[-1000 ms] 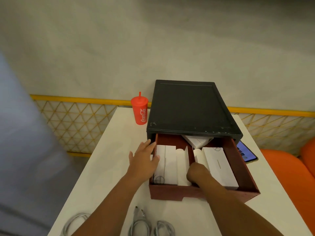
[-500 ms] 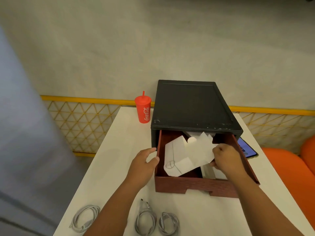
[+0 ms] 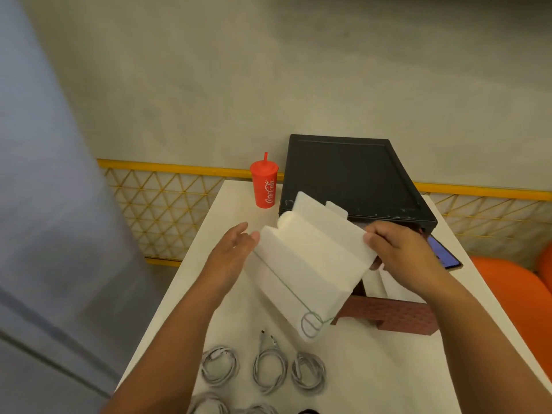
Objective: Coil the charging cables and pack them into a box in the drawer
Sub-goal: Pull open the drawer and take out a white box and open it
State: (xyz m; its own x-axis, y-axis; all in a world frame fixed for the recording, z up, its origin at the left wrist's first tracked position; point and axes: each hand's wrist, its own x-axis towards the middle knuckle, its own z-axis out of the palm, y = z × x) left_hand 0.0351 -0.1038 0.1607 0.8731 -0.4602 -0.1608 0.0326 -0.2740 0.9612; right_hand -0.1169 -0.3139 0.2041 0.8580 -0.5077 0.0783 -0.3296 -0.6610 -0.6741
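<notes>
One white box [image 3: 310, 264] has been lifted clear of the drawer [image 3: 394, 316], pinched at 3 o'clock by right hand [image 3: 397, 252]; left hand [image 3: 233, 255] open at 9; coiled cables [image 3: 270, 370] await packing

White box [image 3: 310, 264]: flaps open, tilted, held above tabletop near drawer's left front, green line and loop printed on side. Drawer [image 3: 397, 316]: reddish-brown, pulled out from black case, more white boxes inside. Grey cables [image 3: 270, 370]: coiled, lying separately in row on near tabletop, further coils at near edge.
</notes>
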